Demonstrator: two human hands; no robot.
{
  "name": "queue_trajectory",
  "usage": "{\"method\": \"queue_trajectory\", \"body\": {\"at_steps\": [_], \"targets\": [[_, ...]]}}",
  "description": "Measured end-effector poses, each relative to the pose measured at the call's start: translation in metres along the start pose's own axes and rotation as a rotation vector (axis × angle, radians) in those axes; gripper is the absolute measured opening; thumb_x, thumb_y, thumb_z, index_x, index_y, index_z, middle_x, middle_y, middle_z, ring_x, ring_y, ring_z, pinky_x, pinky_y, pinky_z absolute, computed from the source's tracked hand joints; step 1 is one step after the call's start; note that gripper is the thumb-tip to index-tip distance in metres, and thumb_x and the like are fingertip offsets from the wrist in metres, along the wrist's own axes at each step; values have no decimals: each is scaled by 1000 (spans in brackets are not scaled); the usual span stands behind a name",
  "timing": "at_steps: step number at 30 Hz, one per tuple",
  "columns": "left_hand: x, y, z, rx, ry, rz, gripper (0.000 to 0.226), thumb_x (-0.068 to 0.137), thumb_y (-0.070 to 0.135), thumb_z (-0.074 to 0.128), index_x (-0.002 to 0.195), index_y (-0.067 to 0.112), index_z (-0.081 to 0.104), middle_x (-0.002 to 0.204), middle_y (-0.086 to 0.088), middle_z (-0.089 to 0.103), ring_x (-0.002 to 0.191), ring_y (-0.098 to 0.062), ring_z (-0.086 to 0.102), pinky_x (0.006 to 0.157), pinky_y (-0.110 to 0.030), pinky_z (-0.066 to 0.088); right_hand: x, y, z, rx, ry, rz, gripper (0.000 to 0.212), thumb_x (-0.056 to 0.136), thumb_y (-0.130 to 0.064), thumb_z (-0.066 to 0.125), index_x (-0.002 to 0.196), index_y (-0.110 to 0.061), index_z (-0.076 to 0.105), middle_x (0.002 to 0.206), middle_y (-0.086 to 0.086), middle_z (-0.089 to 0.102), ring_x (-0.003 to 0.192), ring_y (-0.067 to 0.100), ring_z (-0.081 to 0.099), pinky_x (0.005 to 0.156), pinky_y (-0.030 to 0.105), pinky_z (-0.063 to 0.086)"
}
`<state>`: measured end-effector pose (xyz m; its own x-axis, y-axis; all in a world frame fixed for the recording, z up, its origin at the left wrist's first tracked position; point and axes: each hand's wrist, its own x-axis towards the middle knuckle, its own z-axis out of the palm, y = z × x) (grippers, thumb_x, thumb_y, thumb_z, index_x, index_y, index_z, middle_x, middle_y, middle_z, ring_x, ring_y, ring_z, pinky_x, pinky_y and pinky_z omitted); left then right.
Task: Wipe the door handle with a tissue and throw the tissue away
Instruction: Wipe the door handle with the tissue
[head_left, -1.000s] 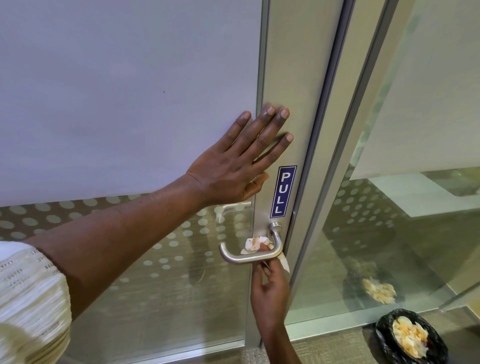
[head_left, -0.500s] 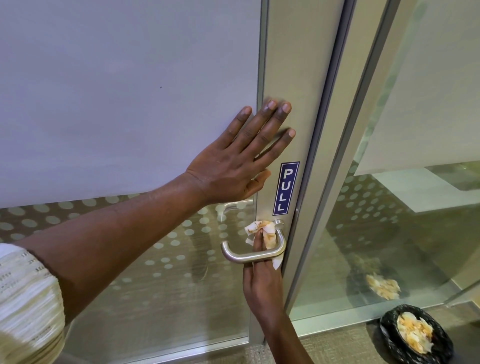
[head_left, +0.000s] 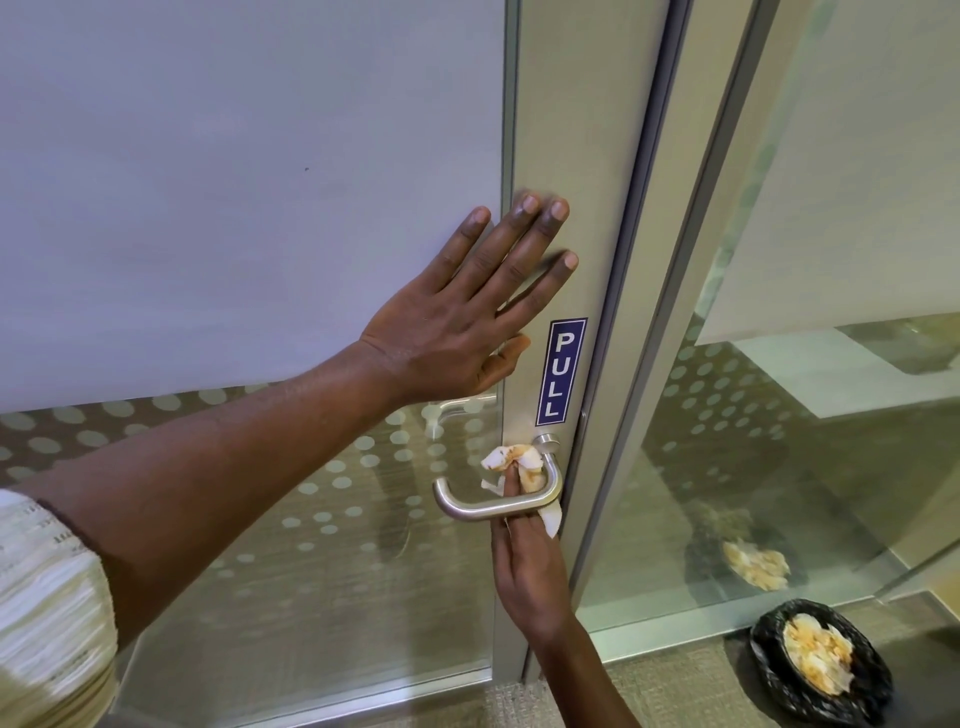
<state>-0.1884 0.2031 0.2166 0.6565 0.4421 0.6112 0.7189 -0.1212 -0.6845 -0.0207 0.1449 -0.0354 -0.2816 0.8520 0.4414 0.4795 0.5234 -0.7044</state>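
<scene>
A brushed-metal lever door handle (head_left: 483, 506) sticks out from the grey door frame, below a blue PULL sign (head_left: 561, 371). My right hand (head_left: 527, 569) reaches up from below and behind the lever, gripping a crumpled white tissue (head_left: 511, 460) with orange-brown stains against the handle's bend near its base. A corner of tissue hangs under the lever. My left hand (head_left: 462, 322) lies flat with fingers spread on the door, across the frosted glass and the frame, above the handle.
A bin lined with a black bag (head_left: 818, 670), holding several stained tissues, stands on the carpet at the lower right. Its reflection shows in the glass side panel (head_left: 779, 415). The door's lower glass has a dotted pattern.
My right hand has pushed the tissue upward from under the lever to the handle's bend near its base. My left hand stays flat on the door.
</scene>
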Motion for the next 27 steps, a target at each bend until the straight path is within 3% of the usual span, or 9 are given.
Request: {"method": "queue_trajectory", "body": {"at_steps": [2, 5, 7, 11, 14, 17, 19, 22, 27], "targets": [[0, 1, -1, 1, 4, 0, 73, 107, 42, 45, 167, 7, 22, 170, -27, 20, 158, -45, 18, 130, -54, 4, -13, 8, -3, 21, -13, 22, 39, 101, -14, 51, 137, -29, 48, 133, -3, 63, 121, 13, 59, 91, 23, 45], [1, 0, -1, 11, 10, 4, 73, 107, 42, 45, 167, 7, 23, 170, -27, 21, 158, -45, 19, 130, -54, 4, -20, 17, -14, 93, 19, 71, 53, 103, -15, 50, 153, -23, 39, 153, -10, 47, 142, 3, 40, 111, 18, 34], [1, 0, -1, 14, 10, 6, 73, 107, 43, 44, 167, 7, 23, 170, -27, 21, 158, -45, 19, 130, -54, 5, -14, 21, -26, 120, 125, 99, 52, 101, -17, 49, 153, -18, 41, 155, -7, 46, 145, 7, 36, 118, 28, 32], [1, 0, -1, 15, 6, 7, 73, 107, 43, 43, 167, 7, 21, 170, -27, 19, 158, -45, 16, 130, -54, 4, 18, 13, -58, 218, 275, 97, 42, 100, -7, 55, 138, -23, 60, 140, -14, 60, 133, 8, 54, 110, 28, 42], [0, 0, -1, 23, 4, 10, 74, 107, 43, 43, 167, 6, 20, 171, -27, 19, 158, -44, 16, 130, -54, 4, 44, -3, -78, 109, 294, 54, 37, 96, 1, 56, 123, -20, 68, 123, -11, 69, 115, 3, 63, 99, 18, 47], [0, 0, 0, 23, 10, 13, 73, 107, 42, 42, 167, 6, 20, 171, -27, 17, 159, -44, 15, 130, -54, 3, 55, -19, -89, -58, 240, -29, 31, 94, -8, 53, 117, -17, 70, 115, -3, 69, 106, 11, 64, 92, 9, 42], [0, -1, 0, 20, 16, 11, 73, 108, 42, 41, 168, 6, 19, 171, -27, 15, 159, -44, 14, 131, -54, 2, 59, -27, -92, -157, 156, -109, 29, 95, -13, 54, 118, -14, 71, 119, 0, 66, 110, 16, 61, 94, 18, 46], [1, 4, 0, 3, 23, -12, 73, 106, 39, 43, 167, 5, 20, 171, -28, 17, 159, -44, 15, 131, -54, 4, 67, -39, -86, -387, 35, -252, 34, 82, 3, 62, 112, -8, 75, 118, 8, 68, 112, 26, 59, 94, 34, 51], [-1, 9, 2, 4, 46, -35, 75, 104, 37, 48, 167, 4, 22, 170, -28, 20, 158, -44, 19, 131, -55, 11, 78, -42, -89, -500, -121, -402, 29, 84, -9, 52, 99, -12, 77, 113, 7, 70, 111, 23, 55, 85, 33, 51]]}}
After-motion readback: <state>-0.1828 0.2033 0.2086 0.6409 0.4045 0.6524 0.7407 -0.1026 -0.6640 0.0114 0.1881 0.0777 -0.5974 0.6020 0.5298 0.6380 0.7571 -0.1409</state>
